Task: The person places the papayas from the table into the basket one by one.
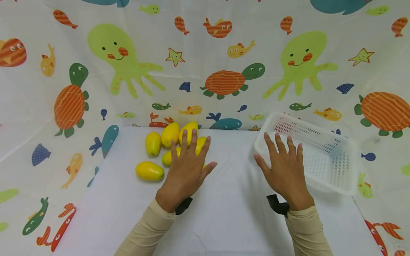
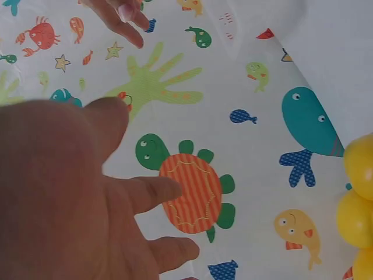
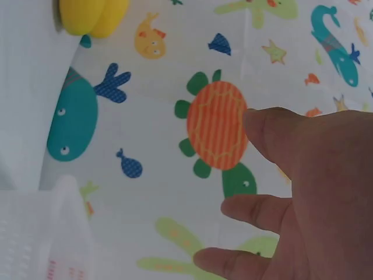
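One white cloth [image 1: 198, 42] printed with sea animals forms the backdrop; on it in the head view we count two lime-green octopuses [image 1: 110, 39] and three orange-shelled turtles [image 1: 225, 82]. Before it we see one white surface [image 1: 230, 213]. Toward its right side sits one white perforated basket [image 1: 320, 163], set at a slant, its floor in plain sight.

Two beige sleeves [image 1: 147, 227] reach in from the near side, ending in two hands. We see the left hand [image 1: 187, 172] palm down, its five fingers spread wide and straight, gripping nothing, their tips in front of the fruit in the head view. The right hand [image 1: 286, 172] likewise has five fingers well splayed, with hold of nothing, before the basket's near left part; whether either hand touches anything below, we cannot tell.

At least six yellow mangoes [image 1: 153, 144] lie on the left part of the surface, most bunched together toward the back, one a little nearer the front. A yellow sliver beside the left thumb may be a seventh or part of another; we cannot tell.

Smallest, we find two black curved pieces [image 1: 278, 206], one at each wrist.
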